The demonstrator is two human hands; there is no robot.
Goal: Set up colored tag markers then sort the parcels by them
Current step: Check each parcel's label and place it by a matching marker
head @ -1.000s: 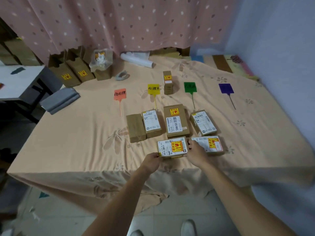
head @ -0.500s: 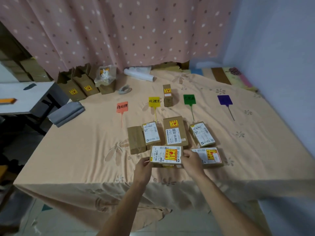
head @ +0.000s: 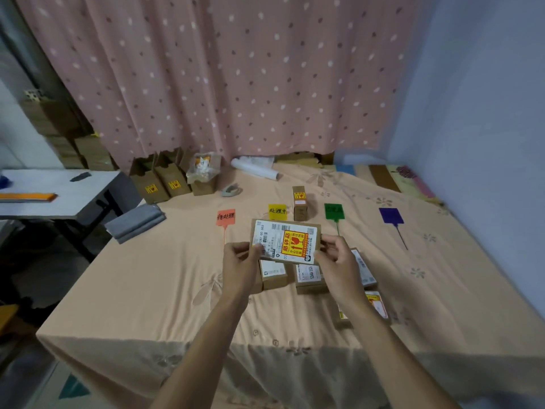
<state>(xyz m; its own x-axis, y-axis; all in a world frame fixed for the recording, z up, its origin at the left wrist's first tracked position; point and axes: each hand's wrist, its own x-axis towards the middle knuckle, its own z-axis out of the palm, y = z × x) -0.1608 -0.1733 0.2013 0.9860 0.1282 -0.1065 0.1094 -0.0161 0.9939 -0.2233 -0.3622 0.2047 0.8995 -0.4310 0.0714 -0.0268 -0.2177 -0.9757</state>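
I hold a labelled parcel (head: 285, 241) with a red and yellow sticker up in the air over the table. My left hand (head: 240, 261) grips its left end and my right hand (head: 336, 255) grips its right end. Beyond it lie four tag markers on the cloth: orange (head: 226, 217), yellow (head: 277, 211), green (head: 333, 212) and purple (head: 390, 215). A small upright parcel (head: 300, 203) stands between the yellow and green tags. Several more parcels (head: 309, 276) lie below my hands, partly hidden, and one with a sticker (head: 377, 305) sits by my right forearm.
The table is covered with a peach cloth (head: 165, 290). Open cardboard boxes (head: 159, 180), a white roll (head: 254, 169) and a tape dispenser (head: 231, 190) line the far edge by the curtain. Grey folded bags (head: 135, 225) lie at the left edge. A white side table (head: 59, 190) stands at left.
Both hands have lifted the stickered parcel off the table near the front edge and raised it toward the tags. The camera has tilted upward.
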